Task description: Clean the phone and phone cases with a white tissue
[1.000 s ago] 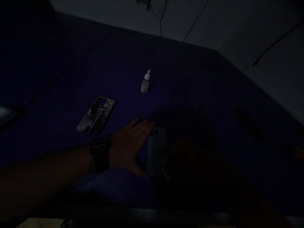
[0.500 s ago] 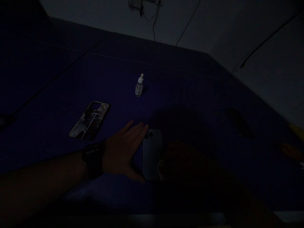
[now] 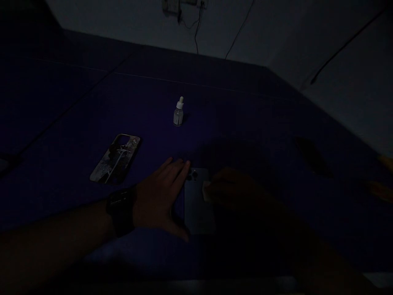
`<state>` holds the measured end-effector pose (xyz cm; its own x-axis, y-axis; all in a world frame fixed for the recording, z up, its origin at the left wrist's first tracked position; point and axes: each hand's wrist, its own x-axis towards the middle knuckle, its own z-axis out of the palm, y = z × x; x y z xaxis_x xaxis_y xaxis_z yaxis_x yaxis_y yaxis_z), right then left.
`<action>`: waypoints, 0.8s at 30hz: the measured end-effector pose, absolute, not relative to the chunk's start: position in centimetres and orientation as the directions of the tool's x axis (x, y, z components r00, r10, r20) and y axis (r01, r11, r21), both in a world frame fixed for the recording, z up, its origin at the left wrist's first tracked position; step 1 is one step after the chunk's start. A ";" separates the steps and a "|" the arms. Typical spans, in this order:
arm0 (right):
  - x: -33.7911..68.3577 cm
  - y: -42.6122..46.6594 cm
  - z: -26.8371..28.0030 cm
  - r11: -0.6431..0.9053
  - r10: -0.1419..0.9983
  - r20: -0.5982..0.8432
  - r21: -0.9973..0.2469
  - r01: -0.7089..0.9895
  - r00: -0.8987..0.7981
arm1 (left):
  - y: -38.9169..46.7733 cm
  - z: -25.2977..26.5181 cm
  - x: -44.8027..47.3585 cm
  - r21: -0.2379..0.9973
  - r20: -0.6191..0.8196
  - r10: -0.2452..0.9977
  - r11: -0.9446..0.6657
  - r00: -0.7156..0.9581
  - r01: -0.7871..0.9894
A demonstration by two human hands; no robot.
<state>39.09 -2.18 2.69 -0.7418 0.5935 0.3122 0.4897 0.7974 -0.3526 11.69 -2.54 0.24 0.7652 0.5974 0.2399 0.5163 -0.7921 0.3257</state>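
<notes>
Two hands at one phone, one pale pad, one case, one bottle

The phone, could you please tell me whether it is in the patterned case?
Out: the phone lies camera side up, while the patterned case lies apart from it.

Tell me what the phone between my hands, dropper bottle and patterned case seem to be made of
Phone: probably glass, its back smooth and evenly coloured; too dim to judge gloss.
Dropper bottle: clear glass or plastic, since its shoulder looks see-through; the pale bulb suggests rubber.
Patterned case: perhaps plastic, finish unclear, going by the printed-looking picture.
</notes>
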 end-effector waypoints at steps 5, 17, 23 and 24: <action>38.1 -0.7 1.4 0.715 0.698 0.412 -0.371 0.592 -0.586 | -2.5 0.3 11.9 0.346 0.226 0.606 -0.782 0.763 0.518; 36.3 -0.5 1.7 0.828 0.546 0.360 -0.097 0.552 -0.757 | -2.4 0.4 11.9 0.378 0.217 0.600 -0.779 0.770 0.500; 36.6 0.3 1.6 0.885 0.445 0.406 -0.066 0.461 -0.798 | -2.3 0.3 11.9 0.376 0.216 0.597 -0.781 0.773 0.499; 36.6 0.3 1.7 0.898 0.423 0.408 -0.069 0.435 -0.809 | -2.3 0.2 12.0 0.376 0.217 0.598 -0.781 0.772 0.499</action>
